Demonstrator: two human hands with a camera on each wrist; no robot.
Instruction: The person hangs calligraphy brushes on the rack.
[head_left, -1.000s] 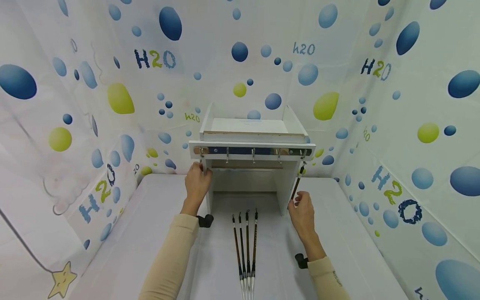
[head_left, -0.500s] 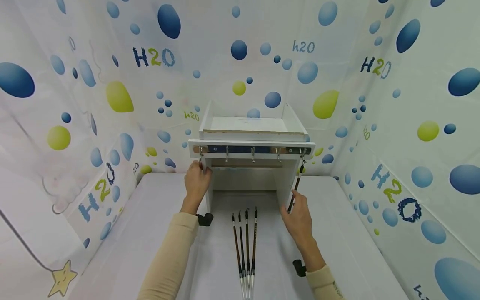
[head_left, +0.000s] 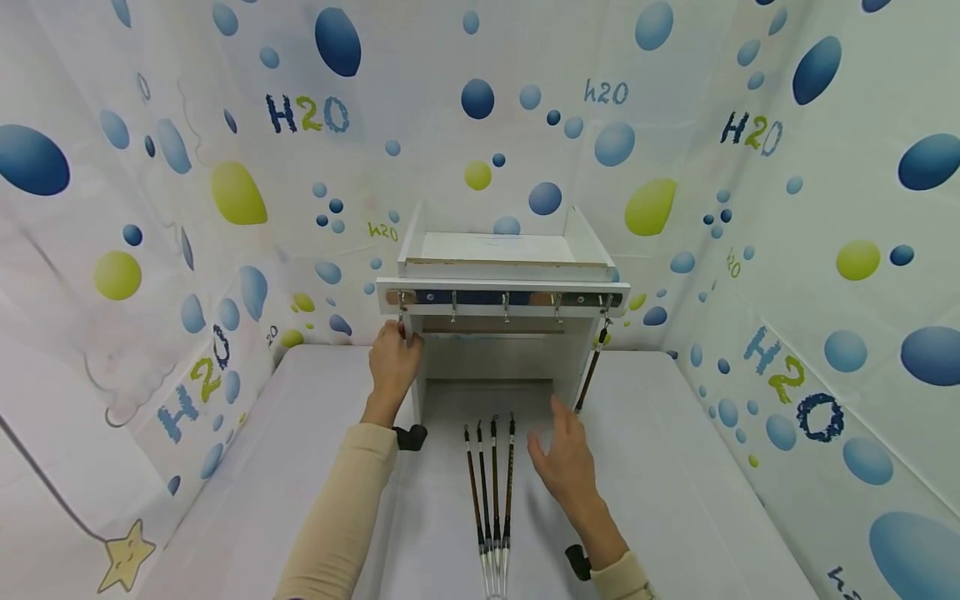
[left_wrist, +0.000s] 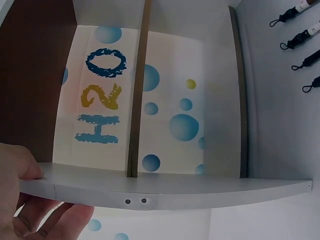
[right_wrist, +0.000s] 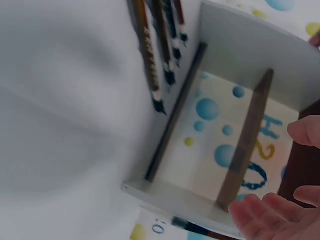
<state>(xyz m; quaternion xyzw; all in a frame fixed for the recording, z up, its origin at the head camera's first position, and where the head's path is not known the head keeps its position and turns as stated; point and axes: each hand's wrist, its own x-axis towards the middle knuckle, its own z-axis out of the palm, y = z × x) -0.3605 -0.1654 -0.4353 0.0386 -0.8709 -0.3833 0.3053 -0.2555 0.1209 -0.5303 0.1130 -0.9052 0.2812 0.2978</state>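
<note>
My left hand (head_left: pixel 393 362) grips the left side panel (left_wrist: pixel 165 190) of a white shelf unit, thumb on one face and fingers on the other in the left wrist view. From the rightmost hook hangs a dark calligraphy brush (head_left: pixel 591 371) by its loop, slanting down along the right side panel. My right hand (head_left: pixel 566 458) is apart from it, with fingers spread and nothing held, in front of the unit's right side. Several more calligraphy brushes (head_left: pixel 509 483) lie side by side between my arms, loops toward the shelf, pale ends toward me.
A metal hook rail (head_left: pixel 480 298) with several hooks runs along the shelf unit's front top board. Above it sits an open tray-like top (head_left: pixel 502 248). The unit stands on a white-covered table (head_left: pixel 675 467), enclosed by patterned curtains (head_left: pixel 420 67).
My right hand has let go of the hanging brush and moved left and toward me. The brush stays on its hook. My left hand keeps its grip on the panel.
</note>
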